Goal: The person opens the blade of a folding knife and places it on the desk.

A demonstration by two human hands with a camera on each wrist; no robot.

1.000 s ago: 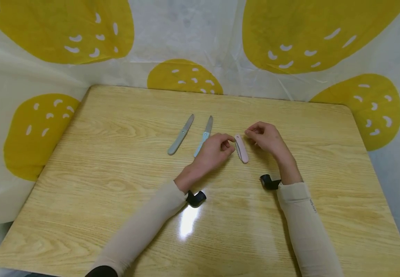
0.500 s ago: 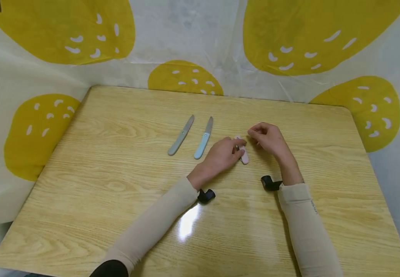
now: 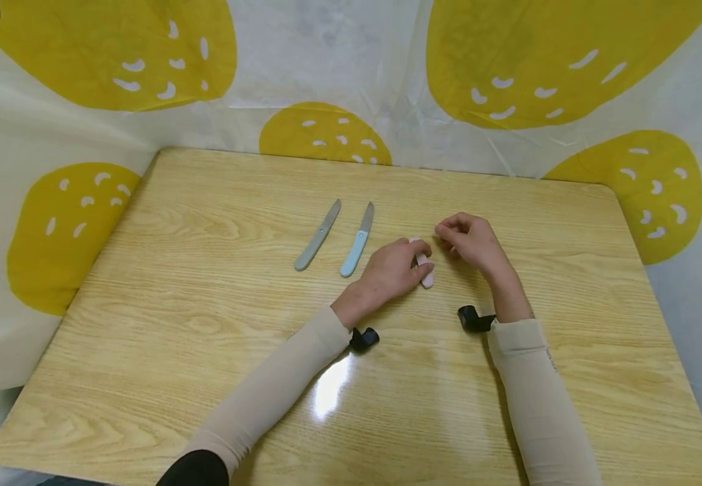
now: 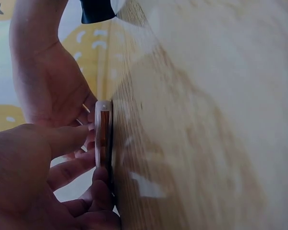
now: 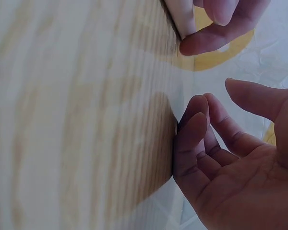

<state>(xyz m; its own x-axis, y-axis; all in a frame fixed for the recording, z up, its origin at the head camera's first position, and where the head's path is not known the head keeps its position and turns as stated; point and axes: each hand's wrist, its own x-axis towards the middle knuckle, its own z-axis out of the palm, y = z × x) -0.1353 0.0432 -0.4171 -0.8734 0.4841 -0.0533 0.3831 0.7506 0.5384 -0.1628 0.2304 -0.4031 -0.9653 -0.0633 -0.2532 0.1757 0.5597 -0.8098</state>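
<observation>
My left hand (image 3: pixel 389 268) is over a folded pocket knife with a pale pink handle (image 3: pixel 427 280), gripping its sides between thumb and fingers. In the left wrist view the pink pocket knife (image 4: pixel 102 134) lies along the tabletop, its slotted edge showing; the fingers cover its lower part. Just to the right, my right hand (image 3: pixel 471 239) rests on the table with loosely bent fingers, holding nothing and apart from the knife. Left of my left hand lie two opened pocket knives, one light blue (image 3: pixel 354 254) and one grey-green (image 3: pixel 311 253), both blades pointing away from me.
A wood-grain table (image 3: pixel 205 324) carries everything. Behind it and at both sides hangs a white curtain (image 3: pixel 339 54) with yellow fruit shapes. Each wrist wears a black camera mount (image 3: pixel 474 320).
My left hand has moved right from beside the pink pocket knife onto it, uncovering the light blue knife's handle. The pink knife has shifted slightly left. My right hand has barely moved.
</observation>
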